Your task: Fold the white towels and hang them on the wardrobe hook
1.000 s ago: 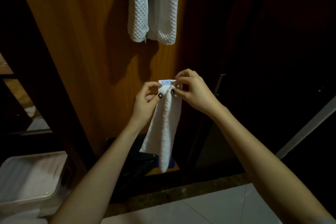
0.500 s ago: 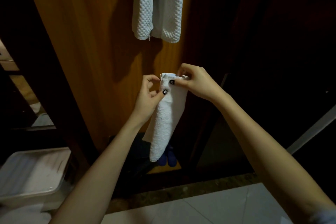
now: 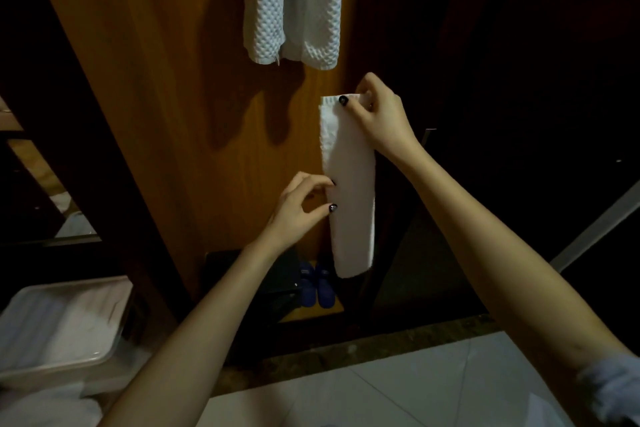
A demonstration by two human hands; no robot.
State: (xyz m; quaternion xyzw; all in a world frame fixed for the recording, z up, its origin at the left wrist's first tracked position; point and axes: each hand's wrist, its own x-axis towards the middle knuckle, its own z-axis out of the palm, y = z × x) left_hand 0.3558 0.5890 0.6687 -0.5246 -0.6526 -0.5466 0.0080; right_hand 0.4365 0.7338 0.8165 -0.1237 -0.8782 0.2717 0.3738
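- White folded towel (image 3: 349,191), frame centre: my right hand (image 3: 377,114) grips its top end, and my left hand (image 3: 298,208) pinches its left edge at mid-length.
- Hung towels (image 3: 294,10), top centre, are cut off by the upper frame edge. I cannot read the dark right side.
- Folded towel's long axis is vertical, free end pointing down.
- Wooden wardrobe panel (image 3: 173,80) stands behind; blue shoes (image 3: 317,284) sit below the free end; a blurred plastic bin (image 3: 59,322) is lower left.

Narrow folded white terry towel (image 3: 351,204) is hanging vertically, right hand (image 3: 379,114) pinching its top edge, left hand (image 3: 298,210) pinching its left edge midway. White waffle-weave towels (image 3: 294,10) are hanging above it.
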